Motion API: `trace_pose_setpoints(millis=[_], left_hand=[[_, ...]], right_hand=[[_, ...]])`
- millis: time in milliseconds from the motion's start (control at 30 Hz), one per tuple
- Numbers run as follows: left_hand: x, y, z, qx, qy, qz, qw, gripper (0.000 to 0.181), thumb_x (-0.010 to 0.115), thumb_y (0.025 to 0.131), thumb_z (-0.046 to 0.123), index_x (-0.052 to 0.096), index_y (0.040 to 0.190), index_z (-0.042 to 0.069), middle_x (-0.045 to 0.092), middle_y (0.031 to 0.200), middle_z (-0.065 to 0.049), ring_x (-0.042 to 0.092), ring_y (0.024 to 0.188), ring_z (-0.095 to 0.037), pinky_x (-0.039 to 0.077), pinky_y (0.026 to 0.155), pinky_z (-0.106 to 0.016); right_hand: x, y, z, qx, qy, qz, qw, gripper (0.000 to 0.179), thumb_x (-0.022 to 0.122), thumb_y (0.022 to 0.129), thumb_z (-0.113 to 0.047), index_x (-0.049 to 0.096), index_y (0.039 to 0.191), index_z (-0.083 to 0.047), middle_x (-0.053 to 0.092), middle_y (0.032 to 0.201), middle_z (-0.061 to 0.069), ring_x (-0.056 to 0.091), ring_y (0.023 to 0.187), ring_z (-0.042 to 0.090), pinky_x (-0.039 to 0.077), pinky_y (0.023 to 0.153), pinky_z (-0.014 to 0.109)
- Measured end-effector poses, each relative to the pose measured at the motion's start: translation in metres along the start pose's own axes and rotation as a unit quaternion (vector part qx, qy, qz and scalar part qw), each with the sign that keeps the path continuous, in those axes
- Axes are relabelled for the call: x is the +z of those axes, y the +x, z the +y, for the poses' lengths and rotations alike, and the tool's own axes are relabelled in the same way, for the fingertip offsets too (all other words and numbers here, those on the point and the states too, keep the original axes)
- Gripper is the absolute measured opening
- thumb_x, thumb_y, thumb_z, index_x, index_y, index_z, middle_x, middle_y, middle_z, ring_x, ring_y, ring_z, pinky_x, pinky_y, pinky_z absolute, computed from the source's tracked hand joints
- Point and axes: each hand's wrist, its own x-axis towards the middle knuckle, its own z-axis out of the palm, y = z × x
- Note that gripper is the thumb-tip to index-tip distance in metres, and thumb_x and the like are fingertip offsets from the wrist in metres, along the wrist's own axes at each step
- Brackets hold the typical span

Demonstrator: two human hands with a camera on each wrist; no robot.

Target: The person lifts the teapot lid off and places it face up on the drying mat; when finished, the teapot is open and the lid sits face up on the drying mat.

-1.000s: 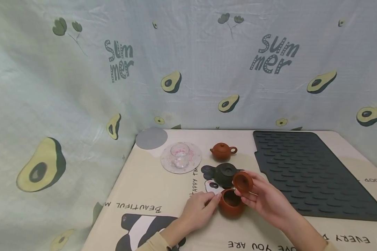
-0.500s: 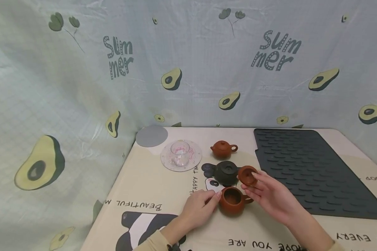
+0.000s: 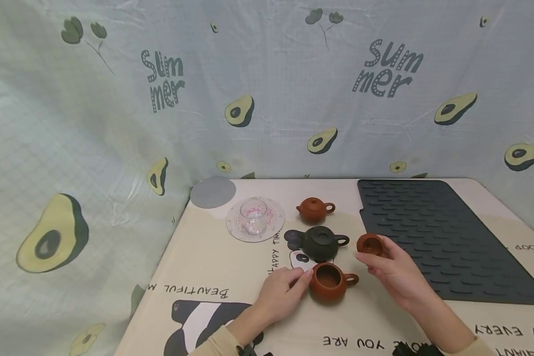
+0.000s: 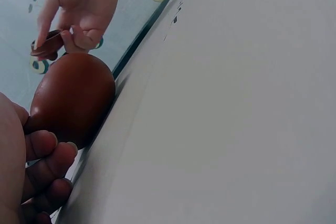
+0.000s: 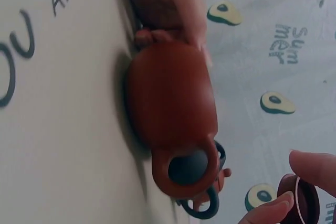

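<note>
A reddish-brown clay teapot stands uncovered on the table, its opening up and its handle to the right. My left hand grips it at the spout side, thumb at the rim; the spout is hidden by the fingers. In the left wrist view, curled fingertips lie against the pot's lower side. My right hand pinches the teapot lid between thumb and fingers, raised right of the pot, hollow underside toward the head camera. The right wrist view shows that lid at the lower right.
Just behind the open pot stands a black teapot, and behind that a smaller reddish-brown teapot with its lid on. A clear glass cup rests on a patterned saucer. A grey disc and dark ridged mat lie farther out.
My right hand has carried the lid rightward, away from over the pot's edge, and turned it in the fingers. The pot's handle now shows fully. My left hand stays at the pot.
</note>
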Motion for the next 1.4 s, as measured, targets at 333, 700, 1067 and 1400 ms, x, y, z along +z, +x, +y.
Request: trace_pose_setpoints(millis=[333,700,1067,1400], left_hand=[[-0.001,0.0,0.001,-0.008,-0.004,-0.012,0.9999,0.046,0.045,0.109,0.042,0.052,0.067,0.023,0.041,0.058,0.014,0.041,0.061,-0.006,0.031,0.058,-0.023],[-0.002,0.001,-0.001,-0.008,0.001,-0.01,0.9999,0.047,0.043,0.109,0.043,0.052,0.067,0.023,0.042,0.057,0.015,0.041,0.06,-0.005,0.032,0.057,-0.023],[-0.001,0.001,-0.001,-0.004,0.0,-0.009,0.9999,0.046,0.042,0.11,0.041,0.054,0.068,0.024,0.047,0.058,0.018,0.045,0.062,-0.004,0.034,0.061,-0.023],[-0.002,-0.001,0.001,-0.01,-0.006,-0.013,0.9998,0.047,0.042,0.11,0.043,0.056,0.069,0.024,0.047,0.058,0.017,0.046,0.063,-0.003,0.035,0.061,-0.023]], right_hand=[[-0.022,0.003,0.006,-0.007,-0.134,0.056,0.9894,0.07,0.079,0.092,-0.035,0.042,0.145,-0.008,0.056,0.112,0.002,0.054,0.091,0.018,0.049,0.076,0.033],[-0.056,0.015,-0.003,-0.031,-0.235,0.079,0.9684,0.081,0.074,0.094,-0.044,0.036,0.149,0.001,0.053,0.116,0.014,0.059,0.095,0.029,0.052,0.078,0.037],[-0.095,0.036,0.001,-0.029,-0.243,0.097,0.9648,0.092,0.067,0.099,-0.043,0.019,0.154,0.012,0.046,0.132,0.026,0.06,0.091,0.02,0.052,0.075,0.033],[-0.141,0.058,0.01,-0.035,-0.282,0.147,0.9474,0.092,0.066,0.099,-0.043,0.022,0.149,0.019,0.056,0.123,0.034,0.062,0.076,0.005,0.053,0.068,0.029]])
